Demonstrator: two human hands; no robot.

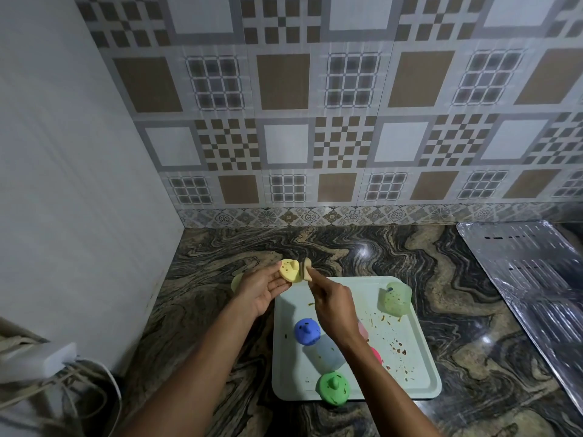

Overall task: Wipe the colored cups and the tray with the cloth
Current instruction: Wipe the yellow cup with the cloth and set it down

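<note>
Swirled dark-and-tan stone counter [410, 263] runs up to a wall of patterned brown, grey and white tiles [315, 121]. A pale mint tray [410, 367] lies flat on it, its bare floor spattered with brown specks and smears.

Just beyond the tray's far left corner, the left hand [262, 288] lies palm up, fingers loosely curved under the yellow cup [291, 271] and holding it off the counter; the cup is speckled with brown. The right hand [334, 307] reaches over the tray's far edge with fingers bunched, pinching a small beige cloth [307, 269] that it presses against the yellow cup's right side.

On the tray's left half sit a blue cup [306, 331], a clear pale cup [326, 354] just nearer than it, and a green cup [332, 388] at the near edge. A translucent green cup [396, 298] stands in the tray's far right corner. A red piece [376, 354] shows partly behind the right forearm. Right of the tray, well apart, lies a foil-covered sheet [530, 279]. Far left of the tray, a white adapter [38, 362] trails cables.
</note>
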